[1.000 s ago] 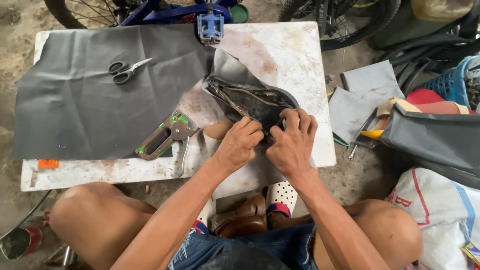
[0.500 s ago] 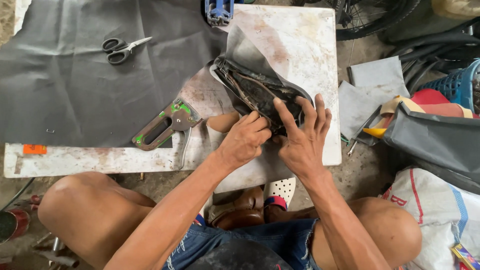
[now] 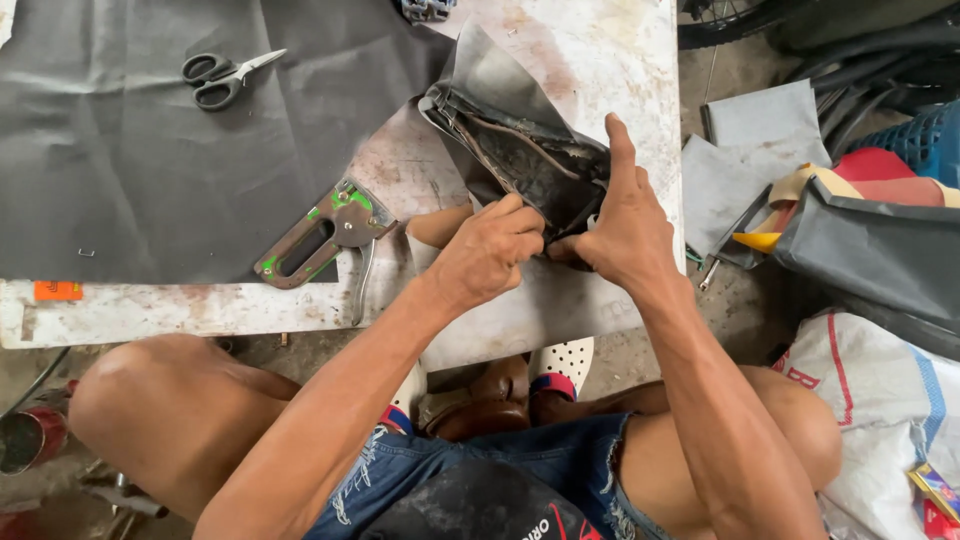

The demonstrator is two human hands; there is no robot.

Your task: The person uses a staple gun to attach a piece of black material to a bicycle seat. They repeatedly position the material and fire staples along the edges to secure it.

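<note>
I see my left hand (image 3: 487,255) pinching the near edge of a dark cover folded around an upturned saddle (image 3: 520,150), just right of frame centre; the fingers are curled tight, seemingly to keep the material taut. My right hand (image 3: 622,225) presses flat against the saddle's right side with fingers straight and close together, likely bracing it so it cannot slide. The saddle rests on a worn white table (image 3: 600,50), its far end pointing to the upper middle. A staple gun (image 3: 320,238) lies left of centre, close to my left hand. Scissors (image 3: 225,77) sit upper left on a grey sheet (image 3: 130,170) spread flat there.
</note>
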